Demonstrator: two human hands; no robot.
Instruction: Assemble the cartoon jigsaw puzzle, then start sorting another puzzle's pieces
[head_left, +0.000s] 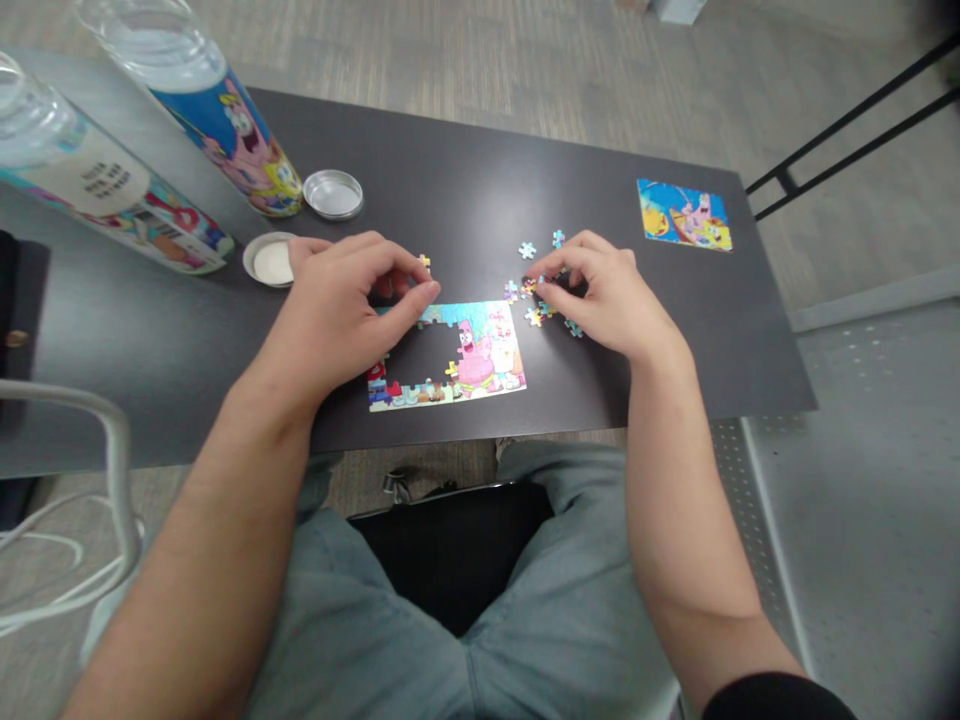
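A partly assembled jigsaw puzzle with a pink cartoon starfish lies near the table's front edge. Its border and right side are joined, and dark table shows through the gap inside. Over its upper left corner hovers my left hand, thumb and forefinger tips drawn together; whatever they hold is hidden. One loose piece shows just beyond those fingertips. Right of the puzzle, my right hand pinches a small puzzle piece among several loose pieces. Another loose piece lies just beyond the fingers.
Two tall clear tubes with cartoon labels, one nearer and one farther, stand at left. Beside them are a round metal lid and a white-centred lid. A finished-looking cartoon picture lies at the table's right end.
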